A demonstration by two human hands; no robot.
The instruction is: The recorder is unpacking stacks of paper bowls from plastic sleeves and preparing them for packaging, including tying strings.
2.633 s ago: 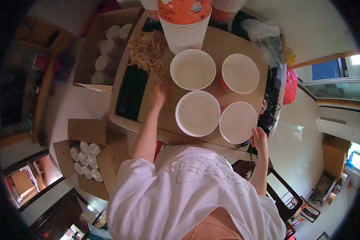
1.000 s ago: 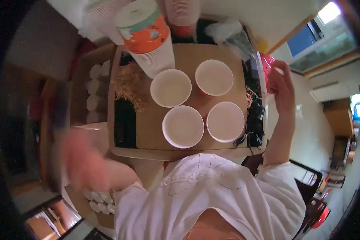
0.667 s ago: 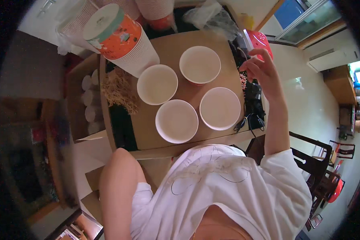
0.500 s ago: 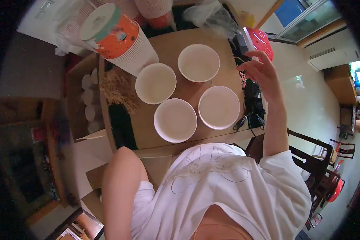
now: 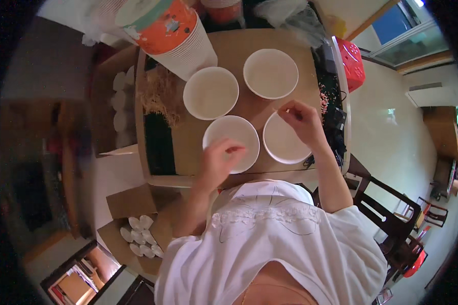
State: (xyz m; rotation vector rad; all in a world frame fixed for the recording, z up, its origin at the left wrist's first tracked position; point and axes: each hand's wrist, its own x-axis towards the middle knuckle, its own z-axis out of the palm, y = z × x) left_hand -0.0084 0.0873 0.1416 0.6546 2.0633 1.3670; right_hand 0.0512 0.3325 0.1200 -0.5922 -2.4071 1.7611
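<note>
My left hand [image 5: 220,161] is raised over the near-left white paper tub [image 5: 232,128], a little blurred, its fingers loosely curled. Between thumb and fingertips I see no object. Above the rim of the near-right tub [image 5: 284,146] is my right hand [image 5: 303,122], thumb and fingertips pinched together; whatever they hold is too small to make out. Two more white tubs stand farther off, a middle-left one [image 5: 211,93] and a far one [image 5: 270,74]. The tub insides I can see look bare and pale.
A tall stack of nested tubs [image 5: 180,43], its outermost one orange and green, leans at the far left beside brown shredded fibre [image 5: 159,96]. Pink granules [image 5: 324,99] and black cables lie along the right edge. An open carton [image 5: 140,234] holds white pieces at lower left.
My right hand has come down and left from the table's right edge to the near-right tub. My left hand, out of view before, has risen over the near-left tub. The view has shifted.
</note>
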